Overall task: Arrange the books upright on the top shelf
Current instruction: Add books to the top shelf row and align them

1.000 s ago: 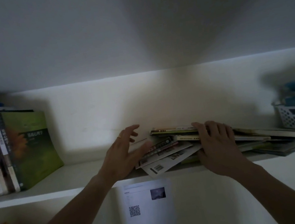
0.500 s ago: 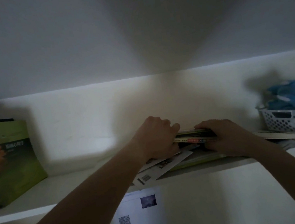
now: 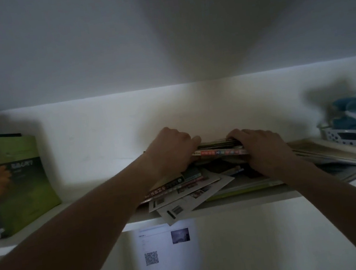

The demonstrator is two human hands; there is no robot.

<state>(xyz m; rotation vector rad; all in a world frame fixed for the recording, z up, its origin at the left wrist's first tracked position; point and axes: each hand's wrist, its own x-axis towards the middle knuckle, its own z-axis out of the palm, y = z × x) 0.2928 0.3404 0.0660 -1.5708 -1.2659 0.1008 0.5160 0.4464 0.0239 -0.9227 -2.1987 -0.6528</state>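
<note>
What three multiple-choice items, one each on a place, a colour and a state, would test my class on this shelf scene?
1. Where is the basket?
A. right end of the shelf
B. left end
C. under the shelf

2. What colour is the upright book's cover?
A. red
B. green
C. black

3. How do the books between the hands lie?
A. upright
B. flat on the pile
C. open

Key: 1 A, it stands at the far right. 2 B, green faces us. 3 B, the left hand and right hand grip them flat.
</note>
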